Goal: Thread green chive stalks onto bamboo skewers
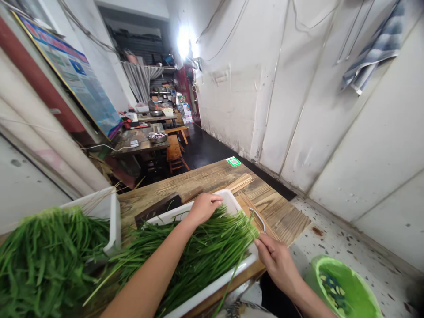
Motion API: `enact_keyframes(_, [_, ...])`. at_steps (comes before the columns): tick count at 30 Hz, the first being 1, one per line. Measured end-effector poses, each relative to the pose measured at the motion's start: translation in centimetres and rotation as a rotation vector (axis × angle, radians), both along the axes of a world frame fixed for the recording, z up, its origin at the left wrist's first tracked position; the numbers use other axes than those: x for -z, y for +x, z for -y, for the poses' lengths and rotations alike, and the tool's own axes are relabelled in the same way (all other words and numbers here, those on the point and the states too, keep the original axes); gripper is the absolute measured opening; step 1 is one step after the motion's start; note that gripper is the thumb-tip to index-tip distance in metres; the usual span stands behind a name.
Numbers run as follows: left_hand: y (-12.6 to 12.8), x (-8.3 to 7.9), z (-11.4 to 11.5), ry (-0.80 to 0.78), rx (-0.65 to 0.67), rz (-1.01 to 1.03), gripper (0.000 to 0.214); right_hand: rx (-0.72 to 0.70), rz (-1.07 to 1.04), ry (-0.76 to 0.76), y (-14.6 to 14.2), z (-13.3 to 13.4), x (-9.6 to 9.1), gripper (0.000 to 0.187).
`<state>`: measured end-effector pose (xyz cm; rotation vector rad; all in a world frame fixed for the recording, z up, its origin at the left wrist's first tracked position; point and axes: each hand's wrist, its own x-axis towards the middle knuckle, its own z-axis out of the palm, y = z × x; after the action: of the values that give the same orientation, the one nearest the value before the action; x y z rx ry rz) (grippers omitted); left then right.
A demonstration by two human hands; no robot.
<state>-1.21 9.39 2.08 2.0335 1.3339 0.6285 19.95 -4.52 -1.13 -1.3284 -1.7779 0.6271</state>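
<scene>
A pile of green garlic chives (205, 247) lies in a white plastic tray (232, 198), pale stalk ends to the right, leaves spilling over the left side. My left hand (204, 207) is over the tray's far side, fingers curled together; what they hold, if anything, is hidden. At the pale ends, my right hand (276, 256) has its thumb and fingers closed on the chives' tips. One long leaf hangs over the tray's near rim. Behind the tray lies a cleaver (159, 208) with a dark blade and wooden handle.
Left, a second white tray (114, 221) holds more chives (49, 247). Thin wooden skewers (240, 183) lie on the wooden table (205, 179) beyond my tray. A green bucket (344, 287) stands on the floor at right. Farther back, a person (155, 104) is by another table.
</scene>
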Motion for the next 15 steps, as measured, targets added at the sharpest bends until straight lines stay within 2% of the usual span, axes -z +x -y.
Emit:
enact_keyframes(1, [0.0,0.8,-0.4,0.017,0.004,-0.088,0.027,0.0,-0.013,-0.013,0.0,0.0,0.1,0.032])
enact_keyframes(3, [0.3,2.4,-0.9,-0.051,0.097,-0.236,0.024,0.004,-0.043,-0.046,0.1,0.0,0.3,0.033])
enact_keyframes(6, [0.8,4.2,-1.0,-0.116,0.158,-0.299,0.022,0.01,-0.07,-0.078,0.1,0.0,0.4,0.034])
enact_keyframes(11, [0.9,4.9,-1.0,-0.141,0.134,-0.215,0.026,0.0,-0.118,-0.088,0.0,0.1,0.4,0.033])
enact_keyframes(15, [0.7,4.9,-1.2,-0.195,0.037,-0.108,0.03,-0.002,-0.123,-0.098,-0.1,0.1,0.4,0.035])
